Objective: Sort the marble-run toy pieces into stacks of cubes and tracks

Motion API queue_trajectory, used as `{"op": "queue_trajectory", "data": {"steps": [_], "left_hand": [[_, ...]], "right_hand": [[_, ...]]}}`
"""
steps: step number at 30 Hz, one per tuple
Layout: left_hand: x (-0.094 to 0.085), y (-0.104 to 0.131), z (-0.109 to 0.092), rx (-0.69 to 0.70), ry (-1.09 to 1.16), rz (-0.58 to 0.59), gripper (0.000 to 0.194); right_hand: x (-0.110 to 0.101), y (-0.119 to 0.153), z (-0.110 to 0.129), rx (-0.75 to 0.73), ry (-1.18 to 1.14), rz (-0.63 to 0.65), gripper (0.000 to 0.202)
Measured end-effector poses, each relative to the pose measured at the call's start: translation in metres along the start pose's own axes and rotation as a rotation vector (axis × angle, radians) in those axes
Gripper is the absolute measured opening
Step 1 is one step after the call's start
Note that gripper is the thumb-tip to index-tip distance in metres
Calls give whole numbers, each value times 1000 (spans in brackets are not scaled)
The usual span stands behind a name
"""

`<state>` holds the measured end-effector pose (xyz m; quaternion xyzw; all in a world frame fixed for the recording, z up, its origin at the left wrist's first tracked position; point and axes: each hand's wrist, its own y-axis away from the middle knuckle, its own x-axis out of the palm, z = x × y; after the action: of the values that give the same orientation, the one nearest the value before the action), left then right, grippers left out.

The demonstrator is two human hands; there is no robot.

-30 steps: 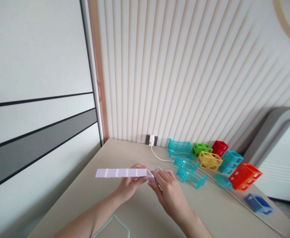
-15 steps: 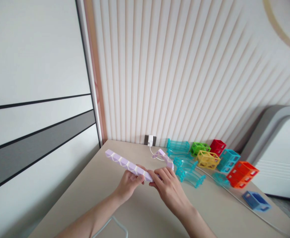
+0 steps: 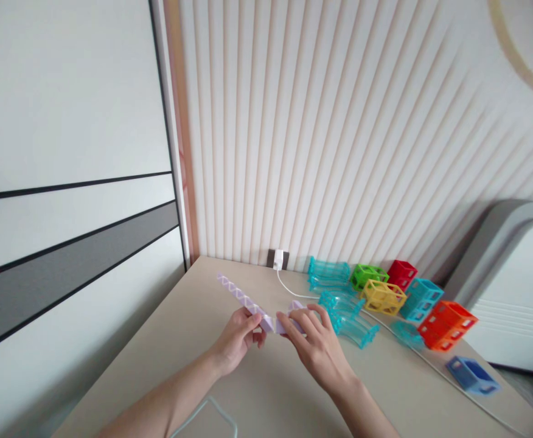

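A lilac snake puzzle (image 3: 239, 295) with pale triangular edges is held above the table between both hands. My left hand (image 3: 236, 340) pinches it near its middle, and a straight length runs from there up and to the left. My right hand (image 3: 310, 340) is closed over the other part, with a short bent end (image 3: 296, 305) showing just past the fingers. Between the two hands a pale joint of the puzzle shows. The segments under my right fingers are hidden.
Clear teal curved track pieces (image 3: 348, 325) lie right of my right hand. Beyond them stand open plastic frame blocks: green (image 3: 369, 275), yellow (image 3: 383, 296), red (image 3: 402, 274), teal (image 3: 422, 299), orange (image 3: 448, 325) and blue (image 3: 473, 374). A white charger (image 3: 278, 260) trails a cable across the table (image 3: 179, 316).
The straight length of the puzzle has turned and now points more steeply away. The bent end has swung down close to my right hand. Both hands stay closed on the puzzle.
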<state>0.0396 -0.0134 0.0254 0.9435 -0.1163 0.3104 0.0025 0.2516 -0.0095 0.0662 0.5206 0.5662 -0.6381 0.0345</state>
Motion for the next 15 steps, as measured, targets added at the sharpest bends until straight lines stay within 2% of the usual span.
{"op": "queue_trajectory", "data": {"steps": [8,15], "left_hand": [[3,1,-4,-63,66,34,37],[0,5,-12,-19,-15,166,38]], "right_hand": [[-5,-3,0,-33,11,-31,30],[-12,-3,1,-54,-8,-4,24]]}}
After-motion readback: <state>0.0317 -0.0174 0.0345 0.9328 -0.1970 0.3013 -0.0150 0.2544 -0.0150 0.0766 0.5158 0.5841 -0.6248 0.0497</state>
